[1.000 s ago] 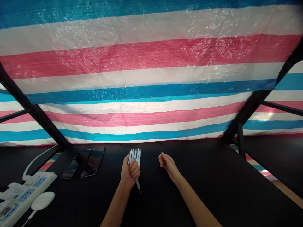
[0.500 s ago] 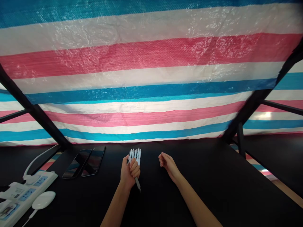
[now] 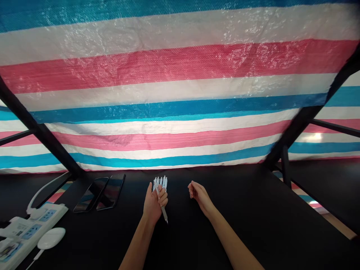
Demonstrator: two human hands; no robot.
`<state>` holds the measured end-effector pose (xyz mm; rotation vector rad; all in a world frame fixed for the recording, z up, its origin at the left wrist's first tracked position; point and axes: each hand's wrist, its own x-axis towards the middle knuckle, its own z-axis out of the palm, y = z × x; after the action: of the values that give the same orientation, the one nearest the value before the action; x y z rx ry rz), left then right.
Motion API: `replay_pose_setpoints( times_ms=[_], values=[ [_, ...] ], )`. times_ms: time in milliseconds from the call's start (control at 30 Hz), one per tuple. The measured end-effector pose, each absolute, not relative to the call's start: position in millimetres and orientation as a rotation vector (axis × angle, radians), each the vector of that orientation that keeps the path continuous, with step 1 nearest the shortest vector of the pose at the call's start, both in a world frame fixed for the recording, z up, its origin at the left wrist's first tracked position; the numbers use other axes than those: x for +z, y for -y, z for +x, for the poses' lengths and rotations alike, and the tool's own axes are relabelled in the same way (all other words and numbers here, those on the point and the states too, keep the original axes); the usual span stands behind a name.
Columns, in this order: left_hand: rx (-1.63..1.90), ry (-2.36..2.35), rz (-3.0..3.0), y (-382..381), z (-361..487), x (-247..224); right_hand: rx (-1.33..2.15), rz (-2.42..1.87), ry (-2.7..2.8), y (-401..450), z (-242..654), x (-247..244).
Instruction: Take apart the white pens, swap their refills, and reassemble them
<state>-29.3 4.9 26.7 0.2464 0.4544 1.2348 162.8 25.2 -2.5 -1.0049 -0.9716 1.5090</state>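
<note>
My left hand (image 3: 154,202) is closed around a pen (image 3: 164,214), whose grey tip end sticks out below the fingers and points toward me. Its white upper part shows between the thumb and the curled fingers. Just beyond that hand, several white pens (image 3: 164,182) lie side by side on the black table (image 3: 185,240); the hand hides their lower parts. My right hand (image 3: 199,194) rests at the table to the right, apart from the pens, with its fingers curled in. Whether anything is inside those fingers is hidden.
Two dark phones (image 3: 91,195) lie left of the pens. At the far left are a white power strip (image 3: 33,232) with cables and a white round charger (image 3: 51,238). A striped plastic sheet (image 3: 168,142) hangs behind, between black frame bars (image 3: 56,146).
My left thumb has lifted and straightened, and the fingers have shifted on the pen, so more of its white upper part shows. My right hand has barely moved.
</note>
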Motion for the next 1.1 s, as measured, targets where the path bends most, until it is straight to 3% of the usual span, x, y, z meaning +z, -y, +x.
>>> replay_pose_setpoints(
  times_ms=[200,367,700,1100],
  values=[
    [1.351,-0.633,0.351,-11,-25,21,1.356,-1.070,1.251,-23,156,-4],
    [1.454,-1.073,0.908,-10,-15,2,1.235,-1.061,1.570,-22,149,-14],
    [1.450,-1.309,1.477,-2,-13,2,1.193,-1.087,1.614,-18,150,-10],
    [0.793,-1.823,2.393,-6,-24,-31,0.822,-1.197,1.997,-7,147,-5]
  ],
)
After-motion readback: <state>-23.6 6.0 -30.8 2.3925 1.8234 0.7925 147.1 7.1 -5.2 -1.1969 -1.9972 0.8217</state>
